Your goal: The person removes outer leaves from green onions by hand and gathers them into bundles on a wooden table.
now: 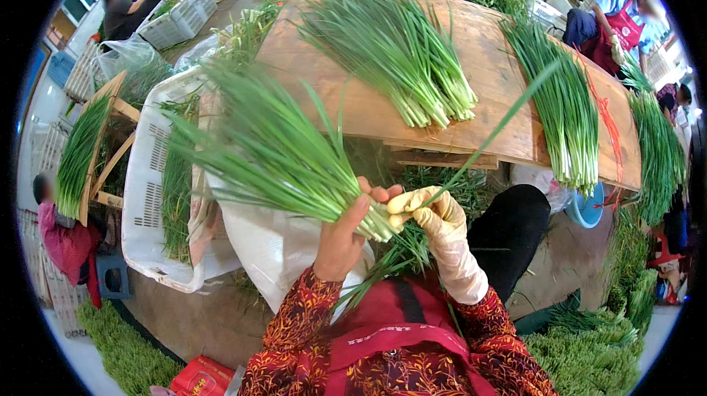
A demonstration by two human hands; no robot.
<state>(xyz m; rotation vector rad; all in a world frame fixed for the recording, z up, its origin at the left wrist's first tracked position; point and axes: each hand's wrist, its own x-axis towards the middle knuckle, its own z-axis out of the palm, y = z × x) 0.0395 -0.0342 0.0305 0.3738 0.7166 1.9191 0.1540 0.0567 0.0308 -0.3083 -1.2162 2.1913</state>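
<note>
My bare left hand (345, 238) is closed round a thick bunch of garlic chives (294, 164), just above its pale cut ends. The leaves fan out to the upper left, blurred at the tips. Beside those ends, my right hand (434, 223), in a cream glove, pinches a single long chive leaf (486, 142) that slants up to the right. The gloved fingertips are close to the stem ends of the bunch; whether they touch cannot be told. More loose chives (394, 263) lie in my lap below both hands.
A wooden table (493, 50) ahead bears a chive pile (398, 50), another bundle (560, 101) and red ties (607, 127). A white crate (140, 212) stands left, a blue bucket (585, 208) right. Chive heaps (582, 359) lie on the floor. Other people (70, 241) sit around.
</note>
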